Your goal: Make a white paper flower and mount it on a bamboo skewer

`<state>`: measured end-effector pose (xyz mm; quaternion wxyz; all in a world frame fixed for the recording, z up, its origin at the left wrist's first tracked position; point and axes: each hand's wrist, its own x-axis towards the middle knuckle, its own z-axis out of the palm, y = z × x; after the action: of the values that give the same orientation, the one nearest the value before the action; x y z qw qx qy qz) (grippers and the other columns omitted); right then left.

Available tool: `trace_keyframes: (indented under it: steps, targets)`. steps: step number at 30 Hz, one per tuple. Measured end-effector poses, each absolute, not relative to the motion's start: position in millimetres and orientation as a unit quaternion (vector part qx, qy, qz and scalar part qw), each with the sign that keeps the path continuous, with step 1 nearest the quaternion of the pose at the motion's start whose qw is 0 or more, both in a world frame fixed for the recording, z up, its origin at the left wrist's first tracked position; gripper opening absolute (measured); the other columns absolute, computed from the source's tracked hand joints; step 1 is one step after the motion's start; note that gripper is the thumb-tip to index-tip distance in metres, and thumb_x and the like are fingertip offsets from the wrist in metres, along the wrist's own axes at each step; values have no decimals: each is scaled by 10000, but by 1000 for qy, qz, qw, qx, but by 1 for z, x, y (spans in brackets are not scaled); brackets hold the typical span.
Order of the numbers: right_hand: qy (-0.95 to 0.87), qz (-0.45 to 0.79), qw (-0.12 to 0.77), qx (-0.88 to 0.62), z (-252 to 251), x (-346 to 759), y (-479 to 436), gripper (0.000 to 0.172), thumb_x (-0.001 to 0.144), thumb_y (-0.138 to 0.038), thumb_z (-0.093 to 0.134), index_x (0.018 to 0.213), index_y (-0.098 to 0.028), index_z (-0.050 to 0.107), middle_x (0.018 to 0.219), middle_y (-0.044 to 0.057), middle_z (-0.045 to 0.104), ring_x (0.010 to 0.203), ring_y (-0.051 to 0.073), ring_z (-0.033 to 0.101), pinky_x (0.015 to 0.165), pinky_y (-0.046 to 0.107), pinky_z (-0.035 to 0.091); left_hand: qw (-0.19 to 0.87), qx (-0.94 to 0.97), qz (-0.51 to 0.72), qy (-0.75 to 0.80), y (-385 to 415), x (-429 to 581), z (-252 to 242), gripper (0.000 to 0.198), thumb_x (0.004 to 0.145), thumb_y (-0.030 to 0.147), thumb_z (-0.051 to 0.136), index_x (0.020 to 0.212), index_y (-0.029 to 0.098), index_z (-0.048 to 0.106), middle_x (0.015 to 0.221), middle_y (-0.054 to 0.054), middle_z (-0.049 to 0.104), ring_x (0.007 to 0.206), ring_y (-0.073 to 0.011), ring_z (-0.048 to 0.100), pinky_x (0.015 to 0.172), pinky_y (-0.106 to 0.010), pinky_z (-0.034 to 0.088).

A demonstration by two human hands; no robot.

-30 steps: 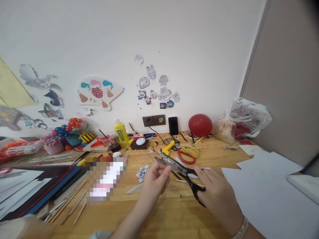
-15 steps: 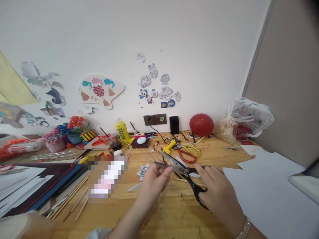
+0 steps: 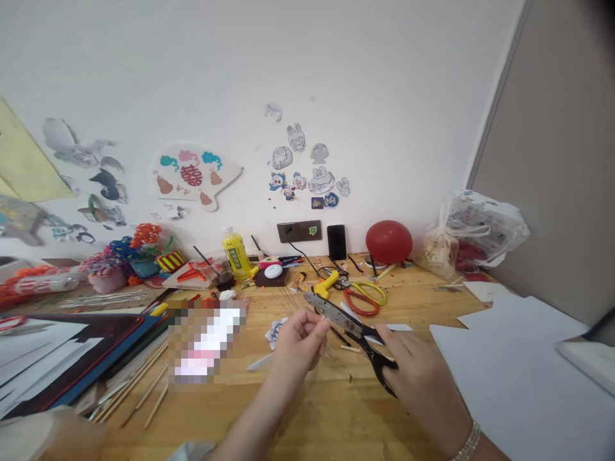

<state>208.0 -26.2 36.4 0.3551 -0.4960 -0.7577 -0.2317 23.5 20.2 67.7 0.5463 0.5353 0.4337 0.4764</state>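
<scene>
My right hand (image 3: 419,378) is closed round the black handles of a pair of scissors (image 3: 346,325), whose metal blades point up and left over the wooden table (image 3: 336,410). My left hand (image 3: 298,346) is pinched shut just left of the blades, on something thin I cannot make out. A crumpled paper scrap (image 3: 275,330) lies on the table just behind the left hand.
Red and yellow scissors (image 3: 365,296), a yellow glue gun (image 3: 325,283) and a red balloon (image 3: 388,241) lie further back. White paper sheets (image 3: 504,365) cover the right side. Wooden sticks (image 3: 139,390) and dark boards (image 3: 81,358) are at left. A yellow bottle (image 3: 234,253) stands near the wall.
The scissor blades, open before, have closed together and tilted slightly upward. My left hand has dropped a little lower, away from the blade tips.
</scene>
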Motion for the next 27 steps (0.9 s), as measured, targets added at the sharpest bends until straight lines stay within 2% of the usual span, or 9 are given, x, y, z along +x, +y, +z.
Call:
trace_keyframes:
  steps: [7,14,18,22,25,27]
  targets:
    - [-749,-182,363,-524,43,206,-24,501,698,-119,504,1198,-124,479,748,52,531,717,219,480,642,343,419,547,526,487,432,15,21,77,399,524,442,738,707,155,530,488,85,454,342,-11,303,324,-146,206]
    - [-749,-205,377,-505,43,208,-25,607,590,-23,392,1178,-134,486,686,36,516,670,211,467,608,329,410,503,568,468,453,12,21,76,397,575,517,669,613,161,497,434,52,493,323,-32,313,334,-178,216]
    - [-753,-228,375,-491,38,209,-25,553,556,-9,376,1077,-105,536,680,55,575,656,211,509,596,319,420,470,580,466,474,9,22,77,362,625,498,629,586,182,457,413,58,472,329,-44,316,350,-184,221]
    - [-751,-217,367,-505,30,213,-22,440,638,-29,389,1038,-115,553,739,71,648,663,197,569,592,295,440,475,602,438,470,11,26,76,292,705,457,546,620,199,439,432,72,441,351,-58,303,382,-194,235]
    - [-727,-210,349,-553,25,222,-16,359,714,-122,434,1049,-127,563,814,79,678,705,202,607,617,294,464,389,662,374,520,24,16,72,193,693,335,569,622,199,450,518,49,469,467,-99,419,465,-211,292]
    - [-697,-198,339,-600,24,228,-11,341,740,-177,447,1055,-143,572,831,75,690,712,205,624,610,290,475,259,675,323,611,37,-2,69,185,664,261,583,591,206,423,562,34,482,554,-131,467,513,-227,288]
